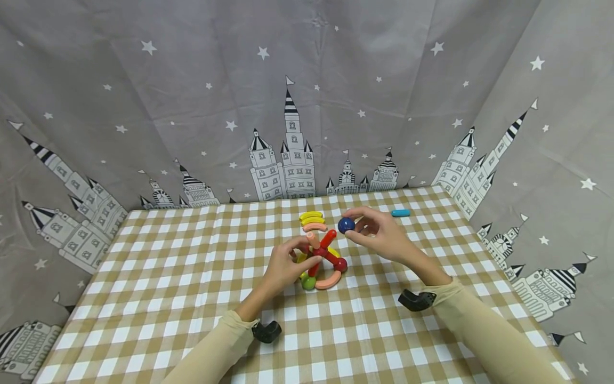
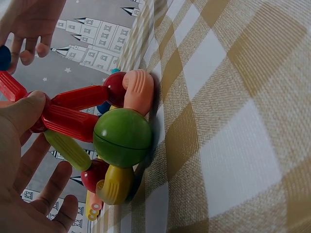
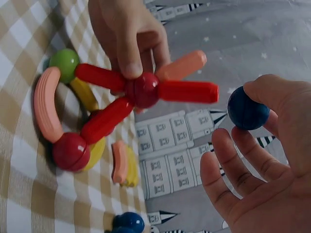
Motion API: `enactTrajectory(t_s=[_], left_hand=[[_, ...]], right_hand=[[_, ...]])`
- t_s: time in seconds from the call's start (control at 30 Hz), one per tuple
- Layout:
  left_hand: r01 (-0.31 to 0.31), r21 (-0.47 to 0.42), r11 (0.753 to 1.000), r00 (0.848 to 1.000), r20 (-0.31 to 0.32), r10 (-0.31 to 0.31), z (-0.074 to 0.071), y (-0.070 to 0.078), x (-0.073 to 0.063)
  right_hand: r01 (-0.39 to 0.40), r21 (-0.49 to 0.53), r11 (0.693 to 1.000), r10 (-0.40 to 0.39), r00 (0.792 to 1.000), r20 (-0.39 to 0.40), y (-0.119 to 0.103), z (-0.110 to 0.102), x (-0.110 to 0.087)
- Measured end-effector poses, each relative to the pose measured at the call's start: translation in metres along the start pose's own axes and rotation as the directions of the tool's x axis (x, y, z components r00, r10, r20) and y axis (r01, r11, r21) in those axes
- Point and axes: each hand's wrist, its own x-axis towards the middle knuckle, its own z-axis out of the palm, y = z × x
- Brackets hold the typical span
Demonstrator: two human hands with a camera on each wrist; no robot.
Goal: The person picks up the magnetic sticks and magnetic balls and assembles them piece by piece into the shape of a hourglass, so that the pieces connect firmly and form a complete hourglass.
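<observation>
My left hand [image 1: 283,264] pinches the central red ball [image 3: 142,90] of a magnetic ball-and-rod structure. Red rods [image 3: 108,120] and a yellow-green rod [image 2: 69,149] slope from this ball down to a ring on the cloth. That ring joins a green ball [image 2: 122,137], red balls [image 3: 71,151] and curved rods, one of them salmon [image 3: 47,104]. From the central ball, a red rod [image 3: 188,91] and a salmon rod [image 3: 183,65] stick out with free ends. My right hand [image 1: 381,234] holds a dark blue ball [image 3: 248,108] between thumb and fingers, just off the red rod's end.
Behind the structure lie curved yellow rods [image 1: 312,216] and a curved salmon rod [image 1: 314,227]. A turquoise rod [image 1: 400,213] is at the back right. More blue balls [image 3: 129,222] rest on the checkered tablecloth [image 1: 168,288]. A grey castle-print curtain [image 1: 216,106] hangs behind.
</observation>
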Motion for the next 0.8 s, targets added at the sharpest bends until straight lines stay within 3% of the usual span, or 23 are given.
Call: enactTrajectory(t_s=[0.33,0.8], left_hand=[[-0.011,0.01,1.0,1.0,-0.001,0.011,0.0,0.0,0.0],[-0.006,-0.005,1.0,1.0,0.004,0.006,0.0,-0.001,0.0]], right_hand=[[0.033,0.017,0.999,-0.033,0.999,0.028,-0.002,0.013,0.004],[0.012,0.031,0.999,-0.012,1.0,-0.019,-0.001,0.021,0.005]])
